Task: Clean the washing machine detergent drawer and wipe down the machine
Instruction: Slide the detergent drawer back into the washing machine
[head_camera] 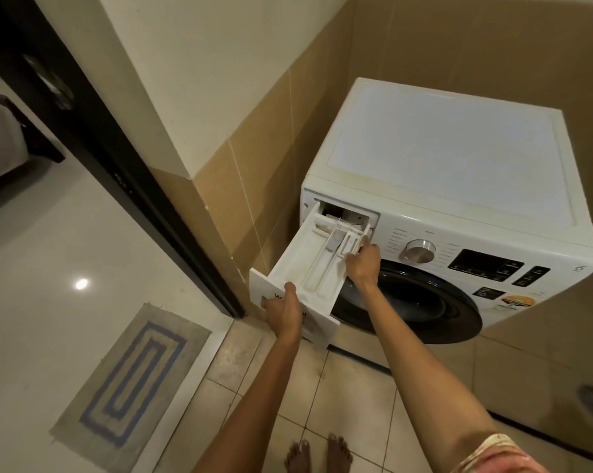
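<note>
- Head view: detergent drawer (288,264) is drawn far out of the washing machine (442,155), with its rear end in the slot.
- Left hand (283,312) grips the front panel; right hand (363,266) pinches the right wall.
- Risk: forcing the catch may crack the plastic, and tilting may spill residue.

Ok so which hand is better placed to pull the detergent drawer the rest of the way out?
Probably the left hand: it grips the front panel of the white plastic detergent drawer, in line with the pull. The right hand holds the drawer's back right wall beside the white washing machine.
</note>
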